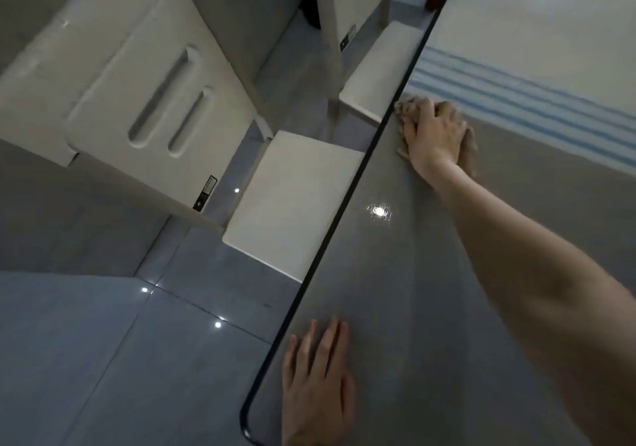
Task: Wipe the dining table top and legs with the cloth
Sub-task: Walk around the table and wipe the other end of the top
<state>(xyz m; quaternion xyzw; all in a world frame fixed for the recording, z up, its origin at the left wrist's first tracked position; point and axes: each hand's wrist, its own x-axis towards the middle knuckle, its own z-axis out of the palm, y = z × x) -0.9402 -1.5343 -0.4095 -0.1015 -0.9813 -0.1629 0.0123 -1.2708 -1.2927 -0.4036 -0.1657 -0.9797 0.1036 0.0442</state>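
our right grip (434, 132) curls over the bunched cloth (470, 151), pressing it to the counter (413, 308) right at its long edge, likely so the rim gets wiped. our left grip (316, 380) lies spread flat near the close corner, seemingly bracing our long reach.

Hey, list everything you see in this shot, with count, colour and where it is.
dining table: one, glossy grey top with dark edge, fills the right side
chairs: two, cream, seats partly under the table's left edge
cloth: one, beige, on the top near that edge
floor: grey tiles, left
left hand: one, flat on the top by the near corner
right hand: one, gripping the cloth against the top
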